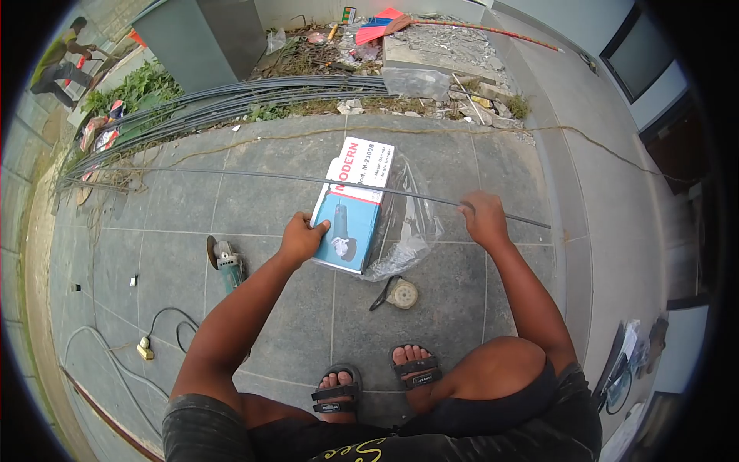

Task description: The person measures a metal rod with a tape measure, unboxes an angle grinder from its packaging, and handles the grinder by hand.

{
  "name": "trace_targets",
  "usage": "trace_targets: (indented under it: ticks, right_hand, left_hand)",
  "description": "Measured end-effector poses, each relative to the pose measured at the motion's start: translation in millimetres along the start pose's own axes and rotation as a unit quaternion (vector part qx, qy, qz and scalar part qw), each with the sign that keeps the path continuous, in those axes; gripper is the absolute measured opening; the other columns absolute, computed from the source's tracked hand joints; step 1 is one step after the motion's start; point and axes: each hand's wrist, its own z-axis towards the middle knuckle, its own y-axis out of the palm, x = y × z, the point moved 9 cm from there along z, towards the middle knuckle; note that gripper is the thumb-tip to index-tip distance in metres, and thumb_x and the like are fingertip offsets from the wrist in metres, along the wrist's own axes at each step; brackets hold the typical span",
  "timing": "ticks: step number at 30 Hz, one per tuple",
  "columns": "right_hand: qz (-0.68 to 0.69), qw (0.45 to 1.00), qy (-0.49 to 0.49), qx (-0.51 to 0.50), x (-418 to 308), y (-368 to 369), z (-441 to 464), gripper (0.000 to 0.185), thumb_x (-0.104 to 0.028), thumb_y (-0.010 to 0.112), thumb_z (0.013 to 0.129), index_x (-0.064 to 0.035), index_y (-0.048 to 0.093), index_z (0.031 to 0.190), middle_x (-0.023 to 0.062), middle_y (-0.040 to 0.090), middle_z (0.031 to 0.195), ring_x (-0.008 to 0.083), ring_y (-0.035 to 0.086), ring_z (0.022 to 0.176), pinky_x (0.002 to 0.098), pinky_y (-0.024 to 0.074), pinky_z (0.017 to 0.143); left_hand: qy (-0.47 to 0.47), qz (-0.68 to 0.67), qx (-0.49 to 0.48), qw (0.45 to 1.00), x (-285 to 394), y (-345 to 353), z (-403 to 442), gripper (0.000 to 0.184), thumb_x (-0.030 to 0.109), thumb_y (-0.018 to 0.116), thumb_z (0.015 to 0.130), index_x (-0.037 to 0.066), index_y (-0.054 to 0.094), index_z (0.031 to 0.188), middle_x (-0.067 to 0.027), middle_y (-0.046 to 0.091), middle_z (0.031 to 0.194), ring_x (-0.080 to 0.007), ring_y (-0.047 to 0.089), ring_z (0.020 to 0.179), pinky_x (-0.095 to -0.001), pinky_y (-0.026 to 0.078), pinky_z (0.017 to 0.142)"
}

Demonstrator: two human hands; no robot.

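My left hand [305,237] grips the left edge of a blue and white angle grinder box [356,208], thumb on its front face. A long thin metal rod [281,177] lies across the upper part of the box. My right hand [485,219] is closed round the rod near its right end. Clear plastic wrap [408,223] spreads out at the box's right side. Below the box, a round tape measure [402,293] with a black strap rests on the grey tiles [292,308]. Left of my forearm lies a green angle grinder [229,264].
More rods [254,98] lie bundled along the rubble strip [308,58]. A rope [308,132] crosses the tiles. Cables and a yellow plug [145,349] are at the lower left. A grey cabinet [192,46] stands behind. Another person [58,65] is at the far upper left.
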Motion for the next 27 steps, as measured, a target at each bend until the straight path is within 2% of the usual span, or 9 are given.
trace_targets:
  ticks: [2,5,12,18,20,21,24,26,27]
  right_hand:
    - [-0.002,1.000,-0.027,0.015,-3.1,0.4,-2.2,0.011,-0.007,0.072,0.083,-0.0077,0.064,0.091,0.0081,0.065,0.089,0.0302,0.061,0.086,0.0396,0.0415,0.083]
    - [0.010,0.999,-0.017,0.025,-1.2,1.8,-7.9,0.011,-0.004,0.071,0.082,-0.0065,0.063,0.089,0.0088,0.064,0.088,0.0312,0.060,0.085,0.0405,0.0426,0.082]
    - [0.018,0.999,-0.021,0.047,-4.9,-2.4,-13.7,0.011,-0.002,0.071,0.082,-0.0057,0.062,0.088,0.0097,0.062,0.087,0.0320,0.059,0.083,0.0410,0.0435,0.080]
    - [0.034,0.999,-0.003,0.032,-3.0,2.9,-20.9,0.012,-0.004,0.071,0.082,-0.0064,0.063,0.090,0.0089,0.062,0.089,0.0324,0.058,0.085,0.0413,0.0423,0.082]
    - [0.032,0.999,-0.001,0.017,-5.1,2.1,-21.8,0.013,-0.004,0.071,0.082,-0.0070,0.063,0.092,0.0087,0.062,0.089,0.0320,0.057,0.085,0.0406,0.0416,0.083]
    - [0.032,0.999,0.003,0.018,-4.9,-0.4,-20.9,0.013,-0.004,0.071,0.082,-0.0070,0.063,0.092,0.0087,0.062,0.089,0.0320,0.057,0.085,0.0406,0.0416,0.083]
    - [0.045,0.999,-0.005,0.006,-6.1,-0.7,-18.9,0.011,-0.006,0.069,0.084,-0.0047,0.064,0.094,0.0119,0.062,0.090,0.0349,0.056,0.087,0.0435,0.0419,0.080]
    - [0.029,0.999,-0.029,0.020,-6.6,-2.9,-16.5,0.014,-0.006,0.072,0.082,-0.0064,0.064,0.094,0.0083,0.062,0.090,0.0293,0.058,0.084,0.0401,0.0412,0.084]
    - [0.034,0.999,-0.027,0.020,-5.5,-2.8,-15.3,0.014,-0.006,0.072,0.082,-0.0064,0.064,0.094,0.0083,0.062,0.090,0.0293,0.058,0.084,0.0401,0.0412,0.084]
  left_hand:
    - [-0.008,0.000,0.048,0.999,4.0,-7.2,-14.0,0.040,0.022,0.070,0.093,-0.005,0.057,0.119,-0.0127,0.065,0.098,-0.0186,0.063,0.086,-0.0328,0.052,0.078]
    - [-0.027,-0.015,0.052,0.998,1.1,-8.3,-19.1,0.032,0.019,0.068,0.093,-0.005,0.058,0.112,-0.0117,0.064,0.094,-0.0178,0.061,0.084,-0.0335,0.051,0.077]
    - [-0.029,-0.005,0.086,0.996,-21.6,-20.5,-28.6,0.027,0.016,0.065,0.093,-0.005,0.057,0.109,-0.0119,0.064,0.093,-0.0175,0.059,0.082,-0.0336,0.050,0.075]
    - [-0.024,0.010,0.051,0.998,-27.7,-14.5,-26.7,0.026,0.017,0.062,0.096,-0.002,0.054,0.112,-0.0106,0.063,0.094,-0.0173,0.059,0.082,-0.0333,0.050,0.075]
    - [-0.089,-0.064,-0.016,0.994,-32.7,3.6,-30.4,0.026,0.017,0.061,0.097,-0.001,0.052,0.113,-0.0098,0.062,0.094,-0.0167,0.058,0.082,-0.0330,0.049,0.074]
    - [-0.089,-0.062,-0.019,0.994,-31.6,4.9,-28.7,0.026,0.017,0.061,0.097,-0.001,0.052,0.113,-0.0098,0.062,0.094,-0.0167,0.058,0.082,-0.0330,0.049,0.074]
    - [-0.069,-0.009,-0.003,0.998,-29.3,-3.2,-28.3,0.025,0.017,0.060,0.098,0.000,0.050,0.113,-0.0090,0.060,0.095,-0.0154,0.056,0.082,-0.0322,0.048,0.074]
    - [-0.027,0.052,0.029,0.998,-20.5,-17.5,-28.3,0.026,0.017,0.059,0.097,-0.001,0.050,0.113,-0.0148,0.063,0.094,-0.0203,0.059,0.084,-0.0364,0.049,0.078]
    - [-0.030,0.057,0.030,0.997,-21.4,-20.5,-28.2,0.026,0.017,0.059,0.097,-0.001,0.050,0.113,-0.0148,0.063,0.094,-0.0203,0.059,0.084,-0.0364,0.049,0.078]
